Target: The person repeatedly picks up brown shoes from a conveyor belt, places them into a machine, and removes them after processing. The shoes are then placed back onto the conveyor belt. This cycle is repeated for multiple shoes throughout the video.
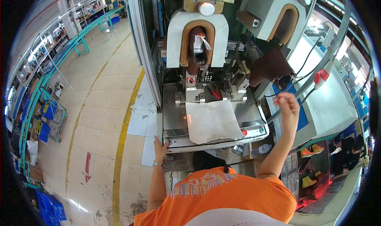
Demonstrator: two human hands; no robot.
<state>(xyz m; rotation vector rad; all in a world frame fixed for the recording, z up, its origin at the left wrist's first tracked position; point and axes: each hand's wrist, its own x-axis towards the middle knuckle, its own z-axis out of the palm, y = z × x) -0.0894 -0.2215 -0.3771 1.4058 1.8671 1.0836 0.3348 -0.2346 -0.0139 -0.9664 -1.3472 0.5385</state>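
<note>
My left hand (159,150) rests at the left front corner of a shoe-shaping machine (174,123), fingers apart, its thumb close to a green button (169,142). To the right, my right hand (288,111) is raised in the air with loosely curled fingers, and nothing shows in it. Just beyond it hangs a dark brown leather boot upper (272,67) at the machine's right station. A brown shoe piece (199,59) with a shiny, light-coloured patch sits inside the left white, tan-lined mould (174,39). A pale sheet (212,121) covers part of the metal worktop.
A red button (244,132) and another green button (262,130) sit on the front panel. Red-handled pliers (216,93) lie behind the sheet. A red-and-white plug connector (320,79) hangs right. Yellow shoes (308,181) stand lower right; a metal post (145,39) rises left.
</note>
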